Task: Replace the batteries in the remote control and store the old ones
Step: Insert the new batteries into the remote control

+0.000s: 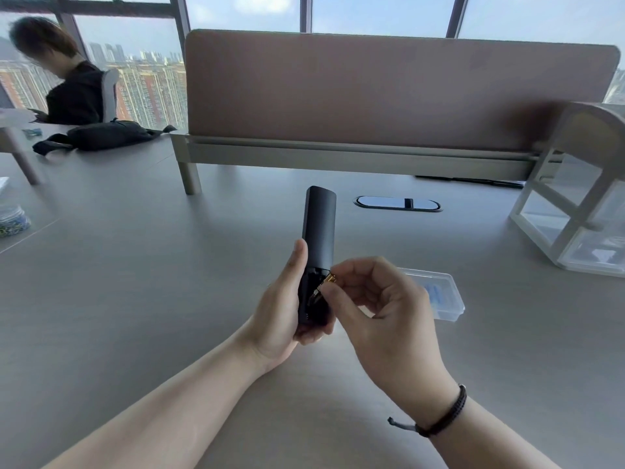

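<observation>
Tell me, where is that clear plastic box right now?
In the head view, the clear plastic box lies flat on the table, right of centre, just behind the right hand working at the remote control.

The black remote control [319, 231] stands nearly upright above the counter, back side facing the camera, its battery compartment open at the lower end. A gold-and-black battery [324, 285] sits tilted at the compartment's right edge. A clear plastic storage box [443, 292] lies on the counter just right.

My black remote control [319, 225], a gold-and-black battery [325, 283], grey table [135, 299], dusty-pink divider [372, 89] far off, black braided bracelet [446, 416] on my right wrist
</observation>
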The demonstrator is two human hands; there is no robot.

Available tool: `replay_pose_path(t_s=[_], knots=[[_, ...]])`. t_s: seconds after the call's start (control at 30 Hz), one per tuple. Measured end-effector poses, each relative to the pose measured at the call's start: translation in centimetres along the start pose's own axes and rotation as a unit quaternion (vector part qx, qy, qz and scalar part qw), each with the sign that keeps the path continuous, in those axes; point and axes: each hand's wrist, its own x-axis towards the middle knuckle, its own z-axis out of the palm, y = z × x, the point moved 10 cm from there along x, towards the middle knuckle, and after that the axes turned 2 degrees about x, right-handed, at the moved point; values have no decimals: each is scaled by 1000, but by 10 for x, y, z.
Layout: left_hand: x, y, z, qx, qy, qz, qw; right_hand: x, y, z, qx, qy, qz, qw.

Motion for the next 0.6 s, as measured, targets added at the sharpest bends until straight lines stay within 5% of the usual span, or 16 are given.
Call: replay_pose_path(t_s=[0.27,0.6], knots=[[-1,-3,-3,-28,30,-16,999,-3,-5,13,-134,-44,-71,987],[-4,-5,-8,-26,54,-31,998,-8,-2,22,-172,-69,-93,978]])
